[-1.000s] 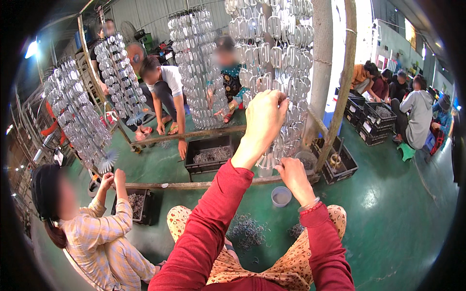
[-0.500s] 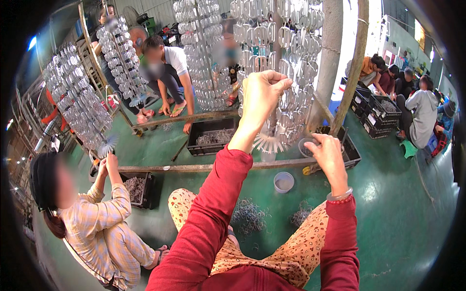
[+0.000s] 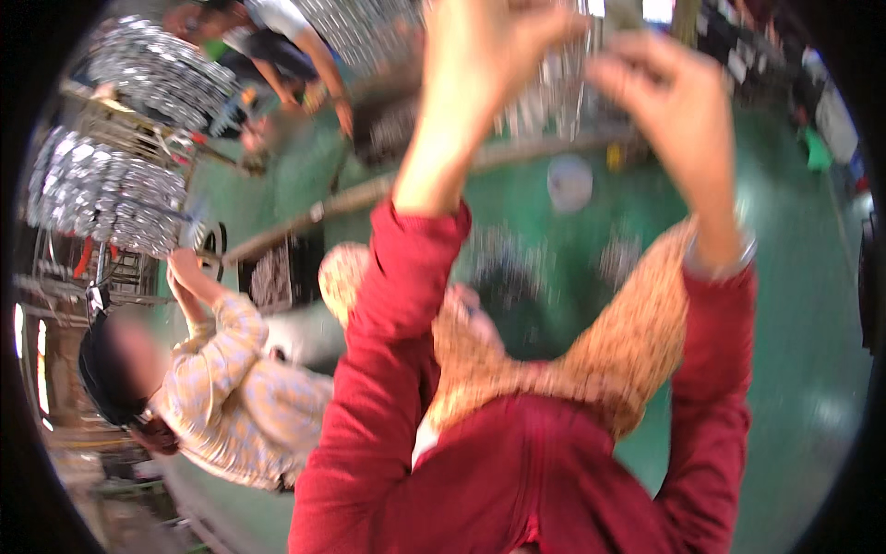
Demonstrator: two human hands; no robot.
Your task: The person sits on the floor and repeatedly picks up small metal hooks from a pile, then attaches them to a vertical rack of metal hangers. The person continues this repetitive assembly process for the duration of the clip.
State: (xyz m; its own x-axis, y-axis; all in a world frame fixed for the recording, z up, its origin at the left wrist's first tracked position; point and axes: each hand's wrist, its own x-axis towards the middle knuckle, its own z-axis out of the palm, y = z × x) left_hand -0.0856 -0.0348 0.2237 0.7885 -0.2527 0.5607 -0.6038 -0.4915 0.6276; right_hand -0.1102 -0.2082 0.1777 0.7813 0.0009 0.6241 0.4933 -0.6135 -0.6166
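Grip unclear in the blur: both hands, left hand (image 3: 480,46) and right hand (image 3: 678,102), are raised at the hanging rack (image 3: 554,74) of shiny metal parts, work seemingly midway.

Hanging racks of shiny metal pieces (image 3: 554,74) crowd just beyond my raised hands; green painted floor (image 3: 794,277) lies open rightward.

We count two raised hands of our own, the left hand (image 3: 484,46) and the right hand (image 3: 678,102), both blurred. We count two other people: one seated co-worker (image 3: 217,392) at the lower left and one bending person (image 3: 286,46) at the top. Two clusters of shiny metal pieces (image 3: 106,194) hang at left. One small white cup (image 3: 569,182) sits on the green floor (image 3: 803,305). Dark crates number at least two.
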